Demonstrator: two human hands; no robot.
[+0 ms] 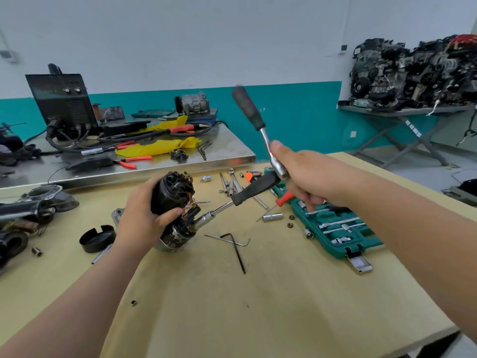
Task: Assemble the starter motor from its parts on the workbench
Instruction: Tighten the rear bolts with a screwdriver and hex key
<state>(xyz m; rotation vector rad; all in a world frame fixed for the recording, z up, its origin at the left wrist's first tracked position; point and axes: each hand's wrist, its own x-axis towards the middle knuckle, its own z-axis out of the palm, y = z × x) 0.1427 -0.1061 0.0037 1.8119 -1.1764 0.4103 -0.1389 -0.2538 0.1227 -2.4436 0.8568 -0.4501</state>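
Fastening step at the starter motor's brush end.
The starter motor (170, 200) rests tilted on the worktop (258, 306), left hand (140, 215) wrapped round its casing; right hand (302, 177), to its right, grips a ratchet (251, 112) near the head. Next likely needs the tool seated squarely; the fastener is hidden.

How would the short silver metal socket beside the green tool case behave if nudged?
The short silver metal socket lies on its round side, so it would probably roll on the flat tan workbench. It looks like polished steel: likely rigid, slippery and heavy for its size.
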